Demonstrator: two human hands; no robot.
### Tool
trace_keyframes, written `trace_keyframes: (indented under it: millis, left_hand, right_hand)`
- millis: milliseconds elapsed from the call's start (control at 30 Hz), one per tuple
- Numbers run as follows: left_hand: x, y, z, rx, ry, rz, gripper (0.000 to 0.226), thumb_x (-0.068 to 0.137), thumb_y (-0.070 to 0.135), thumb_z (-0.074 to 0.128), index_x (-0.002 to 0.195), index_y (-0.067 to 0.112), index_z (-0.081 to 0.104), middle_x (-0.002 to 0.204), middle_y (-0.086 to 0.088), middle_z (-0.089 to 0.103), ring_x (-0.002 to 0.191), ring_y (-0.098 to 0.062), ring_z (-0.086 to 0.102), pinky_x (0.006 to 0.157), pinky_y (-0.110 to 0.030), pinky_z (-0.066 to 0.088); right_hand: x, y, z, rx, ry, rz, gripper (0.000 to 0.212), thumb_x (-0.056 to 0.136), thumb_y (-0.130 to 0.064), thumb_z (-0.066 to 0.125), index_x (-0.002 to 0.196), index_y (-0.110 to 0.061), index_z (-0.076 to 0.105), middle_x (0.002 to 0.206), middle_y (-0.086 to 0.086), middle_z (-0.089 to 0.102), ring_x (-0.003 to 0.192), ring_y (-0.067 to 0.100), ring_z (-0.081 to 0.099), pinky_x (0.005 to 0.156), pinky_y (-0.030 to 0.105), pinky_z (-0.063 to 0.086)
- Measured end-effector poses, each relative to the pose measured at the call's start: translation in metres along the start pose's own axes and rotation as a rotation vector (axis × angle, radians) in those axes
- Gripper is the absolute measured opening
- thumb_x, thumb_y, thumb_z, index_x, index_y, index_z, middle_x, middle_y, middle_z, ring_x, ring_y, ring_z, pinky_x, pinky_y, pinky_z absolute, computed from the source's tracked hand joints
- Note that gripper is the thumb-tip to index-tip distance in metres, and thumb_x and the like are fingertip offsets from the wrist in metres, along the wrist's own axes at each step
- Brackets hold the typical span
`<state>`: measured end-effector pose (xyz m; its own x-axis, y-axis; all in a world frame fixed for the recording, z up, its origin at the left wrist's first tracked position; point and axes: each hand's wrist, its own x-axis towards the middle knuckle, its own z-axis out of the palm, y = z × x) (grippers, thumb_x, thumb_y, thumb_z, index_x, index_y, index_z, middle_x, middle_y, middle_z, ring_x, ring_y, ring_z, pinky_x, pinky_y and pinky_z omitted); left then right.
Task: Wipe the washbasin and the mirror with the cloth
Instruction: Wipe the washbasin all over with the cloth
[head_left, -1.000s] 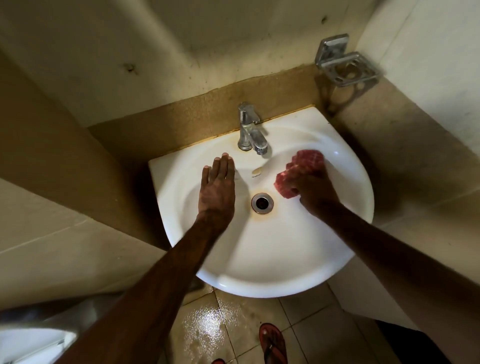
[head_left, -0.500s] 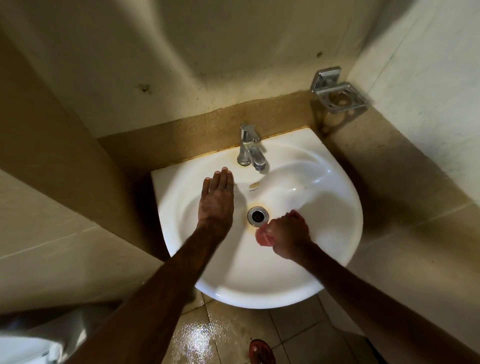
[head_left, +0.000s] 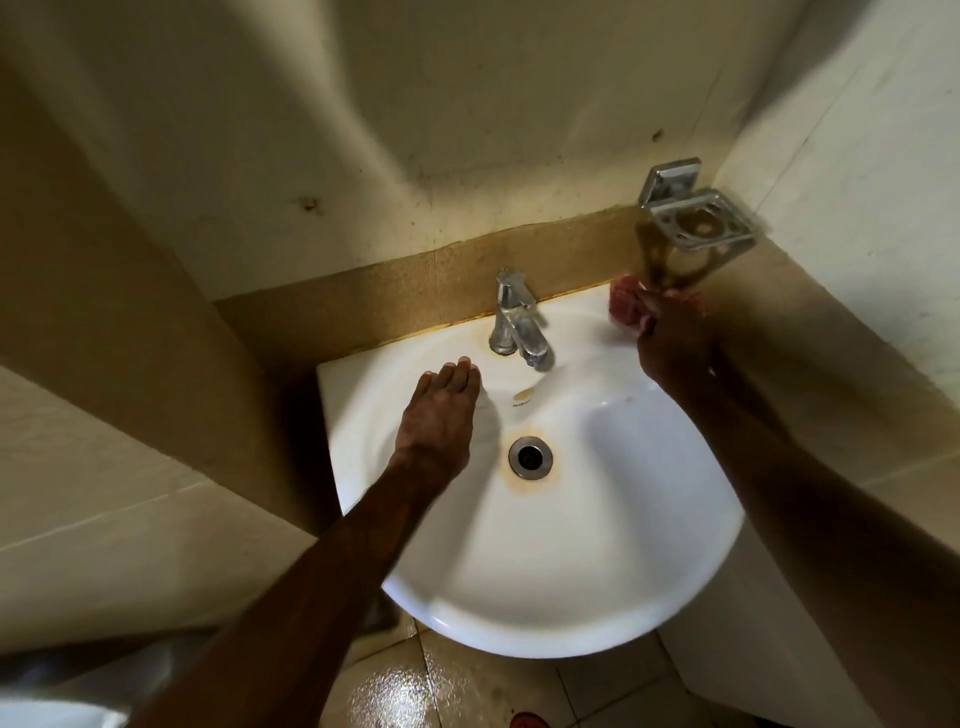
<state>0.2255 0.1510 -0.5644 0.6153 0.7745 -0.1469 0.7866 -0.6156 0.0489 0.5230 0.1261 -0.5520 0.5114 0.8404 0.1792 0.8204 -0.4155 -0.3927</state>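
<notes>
A white washbasin (head_left: 597, 561) is fixed in a tiled corner, with a rust-stained drain (head_left: 530, 456) and a chrome tap (head_left: 514, 319) at its back. My left hand (head_left: 439, 421) lies flat, fingers together, on the basin's left inner slope. My right hand (head_left: 672, 338) is closed on a red cloth (head_left: 626, 304) at the basin's back right corner, just under the metal holder. No mirror is in view.
A chrome wall holder (head_left: 696, 213) juts out over the back right corner, close above my right hand. Tiled walls close in on both sides. The floor tiles (head_left: 395, 691) below the basin are wet and shiny.
My right hand has swept the cloth from near the drain up to the basin's back right corner. My left hand has stayed on the left slope. The view has tilted slightly.
</notes>
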Motion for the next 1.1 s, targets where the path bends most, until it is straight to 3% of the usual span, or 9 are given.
trace_keyframes:
  millis: [133, 333, 433, 500, 567, 700, 933, 1033, 1100]
  left_hand:
    - [-0.001, 0.0, 0.004, 0.024, 0.006, -0.001, 0.098, 0.08, 0.01, 0.068, 0.159, 0.006, 0.01, 0.167, -0.01, 0.009, 0.154, -0.026, 0.013, 0.125, -0.039, 0.015]
    - [-0.001, 0.003, 0.008, 0.04, 0.024, -0.011, 0.094, 0.085, 0.012, 0.063, 0.159, 0.004, 0.006, 0.167, -0.013, 0.006, 0.154, -0.029, 0.011, 0.126, -0.04, 0.013]
    - [-0.001, 0.004, 0.009, 0.055, 0.029, -0.019, 0.095, 0.085, 0.014, 0.065, 0.159, 0.003, 0.006, 0.167, -0.013, 0.006, 0.154, -0.029, 0.012, 0.126, -0.039, 0.015]
    - [-0.001, 0.005, 0.008, 0.059, 0.023, -0.018, 0.097, 0.083, 0.013, 0.066, 0.158, 0.003, 0.007, 0.167, -0.013, 0.006, 0.154, -0.029, 0.013, 0.125, -0.037, 0.017]
    - [-0.002, 0.004, 0.006, 0.073, 0.004, -0.008, 0.097, 0.081, 0.012, 0.066, 0.158, 0.003, 0.008, 0.167, -0.013, 0.007, 0.153, -0.029, 0.014, 0.125, -0.037, 0.018]
    - [-0.004, 0.003, -0.002, 0.062, -0.019, -0.003, 0.096, 0.081, 0.009, 0.066, 0.159, 0.005, 0.009, 0.167, -0.011, 0.007, 0.154, -0.028, 0.013, 0.125, -0.037, 0.017]
    - [-0.005, 0.001, -0.007, 0.005, -0.03, 0.003, 0.096, 0.083, 0.007, 0.067, 0.159, 0.007, 0.008, 0.168, -0.01, 0.005, 0.155, -0.027, 0.012, 0.126, -0.038, 0.015]
    - [-0.005, -0.002, -0.015, -0.081, 0.013, 0.004, 0.087, 0.082, 0.003, 0.065, 0.158, 0.009, 0.021, 0.166, -0.009, 0.017, 0.152, -0.025, 0.022, 0.124, -0.035, 0.021]
    - [-0.008, -0.005, -0.023, -0.21, 0.056, -0.042, 0.074, 0.083, 0.0, 0.061, 0.152, 0.013, 0.037, 0.159, -0.006, 0.036, 0.144, -0.025, 0.037, 0.116, -0.033, 0.031]
  right_hand:
    - [0.013, -0.036, 0.026, -0.229, -0.122, 0.02, 0.034, 0.102, -0.014, 0.052, 0.134, -0.012, 0.064, 0.133, 0.02, 0.063, 0.131, 0.042, 0.052, 0.119, 0.053, 0.031]
    - [0.01, -0.047, 0.039, -0.108, -0.224, -0.207, 0.059, 0.094, 0.0, 0.059, 0.15, -0.012, 0.05, 0.154, 0.016, 0.049, 0.144, 0.04, 0.041, 0.119, 0.049, 0.031]
    - [0.006, -0.048, 0.043, -0.024, -0.192, -0.382, 0.055, 0.08, 0.01, 0.064, 0.131, -0.012, 0.066, 0.13, 0.014, 0.066, 0.126, 0.04, 0.058, 0.097, 0.041, 0.047]
    - [-0.001, -0.056, 0.042, -0.012, -0.179, -0.476, 0.038, 0.079, -0.001, 0.064, 0.115, -0.01, 0.073, 0.11, 0.013, 0.073, 0.108, 0.039, 0.066, 0.083, 0.035, 0.047]
    - [-0.009, -0.061, 0.041, 0.031, -0.157, -0.537, 0.037, 0.082, -0.015, 0.063, 0.116, -0.01, 0.075, 0.112, 0.014, 0.075, 0.107, 0.037, 0.066, 0.09, 0.035, 0.048]
    - [-0.019, -0.055, 0.042, 0.04, -0.131, -0.52, 0.048, 0.083, 0.004, 0.066, 0.129, -0.012, 0.07, 0.125, 0.015, 0.071, 0.117, 0.041, 0.06, 0.102, 0.046, 0.048]
    - [-0.061, -0.042, 0.053, 0.049, -0.089, -0.455, 0.052, 0.084, 0.016, 0.063, 0.127, -0.012, 0.07, 0.13, 0.014, 0.068, 0.126, 0.038, 0.06, 0.109, 0.043, 0.047]
    - [-0.092, -0.06, 0.052, 0.174, -0.101, -0.453, 0.073, 0.081, 0.022, 0.056, 0.135, -0.025, 0.067, 0.14, -0.001, 0.065, 0.135, 0.015, 0.053, 0.112, 0.041, 0.047]
    - [-0.107, -0.079, 0.055, 0.193, -0.102, -0.4, 0.083, 0.073, 0.026, 0.052, 0.137, -0.023, 0.066, 0.145, -0.002, 0.062, 0.14, 0.015, 0.051, 0.116, 0.043, 0.045]
